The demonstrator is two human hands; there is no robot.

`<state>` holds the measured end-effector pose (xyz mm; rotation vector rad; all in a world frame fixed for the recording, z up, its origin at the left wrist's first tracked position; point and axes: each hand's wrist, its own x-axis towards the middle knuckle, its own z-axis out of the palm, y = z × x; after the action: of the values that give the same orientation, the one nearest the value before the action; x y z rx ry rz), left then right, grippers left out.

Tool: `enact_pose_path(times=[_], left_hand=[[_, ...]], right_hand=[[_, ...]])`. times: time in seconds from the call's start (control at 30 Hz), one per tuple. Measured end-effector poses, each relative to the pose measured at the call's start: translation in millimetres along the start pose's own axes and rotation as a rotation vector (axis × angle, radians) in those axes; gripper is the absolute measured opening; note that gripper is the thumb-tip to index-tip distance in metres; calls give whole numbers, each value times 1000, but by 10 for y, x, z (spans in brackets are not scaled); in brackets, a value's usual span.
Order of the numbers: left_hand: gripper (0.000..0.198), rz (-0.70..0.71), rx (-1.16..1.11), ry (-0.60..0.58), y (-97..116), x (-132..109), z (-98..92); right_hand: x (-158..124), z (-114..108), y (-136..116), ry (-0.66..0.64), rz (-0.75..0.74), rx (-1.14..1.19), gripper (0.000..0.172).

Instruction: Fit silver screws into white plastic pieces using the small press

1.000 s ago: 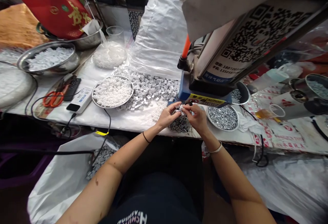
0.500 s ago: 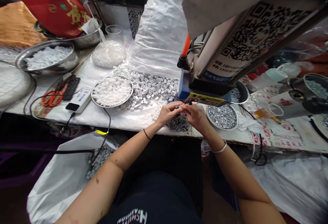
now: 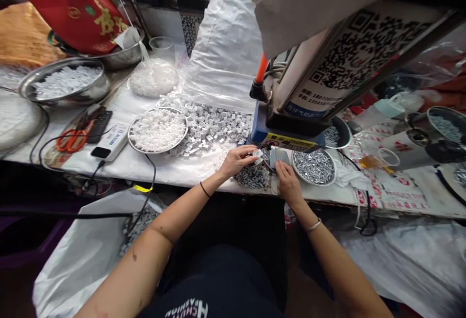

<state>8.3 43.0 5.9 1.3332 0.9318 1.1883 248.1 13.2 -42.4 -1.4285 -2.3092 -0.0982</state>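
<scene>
Right hand (image 3: 287, 182) has parted from the left and dropped toward the near edge. The two were joined at one piece half a second ago.

- Right hand: fingers stretched forward, tips on a grey plate (image 3: 279, 157) under the press (image 3: 287, 136). Whether they grip it or only press on it, I cannot tell.
- Left hand (image 3: 236, 160): closed in a pinch, thumb against fingers, on a small white piece (image 3: 257, 154) held just left of the grey plate, above the surface (image 3: 182, 170).
- Near edge: a pile of dark metal bits (image 3: 253, 176) lies right at the rim, between the wrists.
- Right side: a dish of metal parts (image 3: 315, 166) sits just beside the right hand, leaving little room.
- Left side: a bare strip of surface runs along the edge, crossed by a black cable (image 3: 152, 172).
- Farther left: a dish of white beads (image 3: 158, 130), with a heap of grey square pieces (image 3: 214, 124) behind it reaching the foot of the press.
</scene>
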Motion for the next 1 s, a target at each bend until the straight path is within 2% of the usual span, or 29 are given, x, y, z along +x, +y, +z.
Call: enact_pose_path(times=[0.07, 0.17, 0.27, 0.33, 0.4, 0.47, 0.53, 0.6, 0.7, 0.8, 0.9, 1.0], left_hand=[[27, -20, -45, -9, 5, -3, -3], [36, -98, -160, -29, -15, -8, -34], [42, -225, -339, -32, -91, -8, -87], [42, -280, -421, -10, -158, -4, -109], [37, -281, -416, 46, -212, 2, -104], [31, -235, -368, 123, -236, 9, -67], [28, -177, -324, 171, -228, 24, -8], [28, -152, -293, 164, -199, 59, 56], [24, -151, -213, 121, -131, 166, 120], [20, -143, -100, 133, -46, 306, 126], [17, -192, 8, 151, 29, 401, 94], [19, -260, 74, 76, 66, 402, 52]], right_hand=[[-65, 50, 46, -35, -23, -31, 59], [9, -56, -46, -74, -34, -54, 54], [169, -269, -332, -34, -92, -20, 46], [278, -373, -565, -1, -182, 38, 46], [390, -410, -751, -13, -258, 91, 45], [512, -393, -842, -22, -250, 139, 38], [633, -363, -838, 14, -140, 192, 28], [736, -355, -779, 75, 49, 252, 20], [846, -381, -687, 137, 350, 399, 19], [921, -369, -645, 106, 566, 751, 21], [967, -294, -626, 50, 754, 1114, 26], [971, -250, -606, -44, 831, 1215, 30]])
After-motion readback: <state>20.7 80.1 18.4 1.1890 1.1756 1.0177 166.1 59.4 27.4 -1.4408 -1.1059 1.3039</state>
